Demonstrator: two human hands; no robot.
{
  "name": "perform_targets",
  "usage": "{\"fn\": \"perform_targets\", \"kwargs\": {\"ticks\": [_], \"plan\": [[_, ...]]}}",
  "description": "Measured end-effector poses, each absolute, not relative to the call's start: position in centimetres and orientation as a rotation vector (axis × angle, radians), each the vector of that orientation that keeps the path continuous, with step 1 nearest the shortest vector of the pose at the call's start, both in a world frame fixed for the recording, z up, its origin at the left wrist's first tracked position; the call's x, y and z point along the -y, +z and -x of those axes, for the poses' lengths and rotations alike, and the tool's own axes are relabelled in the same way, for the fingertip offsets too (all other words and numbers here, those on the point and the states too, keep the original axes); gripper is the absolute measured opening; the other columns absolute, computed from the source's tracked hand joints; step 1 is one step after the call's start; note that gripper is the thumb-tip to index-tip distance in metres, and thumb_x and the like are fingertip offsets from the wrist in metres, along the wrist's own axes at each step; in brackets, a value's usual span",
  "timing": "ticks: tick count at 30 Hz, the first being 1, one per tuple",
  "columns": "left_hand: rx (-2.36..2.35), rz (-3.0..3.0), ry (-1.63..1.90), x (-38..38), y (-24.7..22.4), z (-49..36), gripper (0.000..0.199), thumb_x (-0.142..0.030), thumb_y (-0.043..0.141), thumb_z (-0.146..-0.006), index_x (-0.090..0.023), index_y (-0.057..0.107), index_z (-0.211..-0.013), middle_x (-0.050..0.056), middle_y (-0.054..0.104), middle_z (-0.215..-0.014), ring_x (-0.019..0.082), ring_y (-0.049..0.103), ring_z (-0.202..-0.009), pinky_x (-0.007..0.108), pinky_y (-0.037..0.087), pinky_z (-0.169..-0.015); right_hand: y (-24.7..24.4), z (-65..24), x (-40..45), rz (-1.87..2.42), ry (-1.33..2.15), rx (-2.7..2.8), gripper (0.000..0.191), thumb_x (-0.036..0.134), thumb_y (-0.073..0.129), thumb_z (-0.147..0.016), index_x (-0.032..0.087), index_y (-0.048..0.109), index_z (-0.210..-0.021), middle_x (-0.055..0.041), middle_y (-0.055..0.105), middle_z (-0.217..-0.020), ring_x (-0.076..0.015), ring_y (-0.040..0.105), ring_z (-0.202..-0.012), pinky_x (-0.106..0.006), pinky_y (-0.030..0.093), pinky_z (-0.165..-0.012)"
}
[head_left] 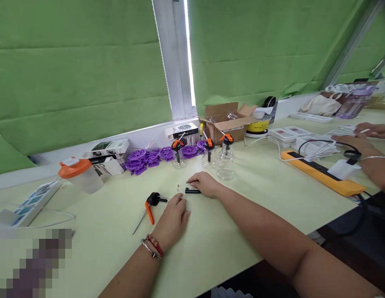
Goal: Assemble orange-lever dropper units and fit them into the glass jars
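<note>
My right hand (206, 184) is closed in a pinch at a small metal spring (188, 183), just above the table. Below those fingers lies a short black plastic tube (192, 191). A tiny brass-coloured part (178, 187) sits to the left of it. My left hand (174, 213) rests on the table with its fingers stretched out and apart, holding nothing that I can see. Beside its fingertips lies a black dispenser head (153, 199) with an orange lever (149, 212) and a metal spout (139, 221).
Three glass bottles with black-and-orange heads (209, 154) stand behind my hands, near a clear glass jar (225, 170). Purple plastic parts (145, 159), an open carton (227, 130) and an orange-lidded shaker (82, 176) line the back. Rightward are an orange power strip (323, 174) and another person's hands (360, 142).
</note>
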State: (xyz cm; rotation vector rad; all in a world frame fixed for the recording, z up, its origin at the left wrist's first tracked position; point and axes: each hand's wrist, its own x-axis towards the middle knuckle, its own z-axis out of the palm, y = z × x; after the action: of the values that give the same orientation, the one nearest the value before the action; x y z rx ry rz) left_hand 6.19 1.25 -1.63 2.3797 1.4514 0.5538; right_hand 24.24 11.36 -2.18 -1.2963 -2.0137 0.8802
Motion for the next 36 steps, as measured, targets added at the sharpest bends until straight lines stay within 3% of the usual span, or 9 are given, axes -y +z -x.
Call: {"fn": "perform_targets", "kwargs": {"ticks": [5, 13, 27, 32, 36], "plan": [[-1.458, -2.377, 0.554, -1.2, -1.5, -6.3, 0.020, -0.025, 0.045, -0.086, -0.017, 0.059, -0.098, 0.016, 0.047, -0.132, 0.027, 0.046, -0.124, 0.044, 0.042, -0.102, -2.3, -24.1, -11.1, 1.279, 0.965, 1.977, 0.022, 0.015, 0.057, -0.078, 0.016, 0.072, -0.093, -0.0057, 0.072, -0.093, -0.0170, 0.064, -0.084, -0.027, 0.048, -0.078], [-1.417, -2.402, 0.596, -1.3, -1.8, -6.1, 0.020, -0.025, 0.045, -0.087, -0.018, 0.058, -0.099, 0.016, 0.048, -0.131, 0.028, 0.047, -0.123, 0.047, 0.042, -0.101, -3.2, -23.9, -11.1, 1.241, 0.966, 1.968, 0.019, 0.015, 0.060, -0.075, 0.017, 0.073, -0.089, -0.0050, 0.072, -0.092, -0.0172, 0.065, -0.086, -0.029, 0.048, -0.083], [-1.444, -2.408, 0.548, -1.2, -1.5, -6.2, 0.022, -0.025, 0.045, -0.087, -0.017, 0.060, -0.101, 0.016, 0.047, -0.134, 0.028, 0.045, -0.125, 0.047, 0.040, -0.103, -3.0, -24.1, -11.2, 1.146, 1.349, 1.571, 0.018, 0.011, 0.059, -0.073, 0.011, 0.070, -0.088, -0.0072, 0.072, -0.085, -0.0145, 0.066, -0.083, -0.026, 0.050, -0.080], [-1.440, -2.422, 0.567, -1.3, -1.8, -6.1, 0.023, -0.025, 0.046, -0.086, -0.017, 0.060, -0.103, 0.016, 0.048, -0.133, 0.028, 0.045, -0.125, 0.048, 0.040, -0.104, -2.2, -25.1, -11.3, 1.377, 1.013, 1.757, 0.022, 0.019, 0.057, -0.078, 0.011, 0.069, -0.095, -0.0061, 0.072, -0.086, -0.0131, 0.063, -0.077, -0.022, 0.048, -0.069], [-1.422, -2.437, 0.600, -1.4, -2.0, -6.0, 0.022, -0.026, 0.046, -0.086, -0.020, 0.060, -0.103, 0.015, 0.050, -0.132, 0.028, 0.046, -0.124, 0.048, 0.041, -0.103, -1.8, -26.2, -11.3, 1.536, 0.845, 1.863, 0.011, 0.019, 0.064, -0.070, 0.013, 0.072, -0.076, -0.0059, 0.070, -0.075, -0.0148, 0.060, -0.066, -0.022, 0.043, -0.060]]}}
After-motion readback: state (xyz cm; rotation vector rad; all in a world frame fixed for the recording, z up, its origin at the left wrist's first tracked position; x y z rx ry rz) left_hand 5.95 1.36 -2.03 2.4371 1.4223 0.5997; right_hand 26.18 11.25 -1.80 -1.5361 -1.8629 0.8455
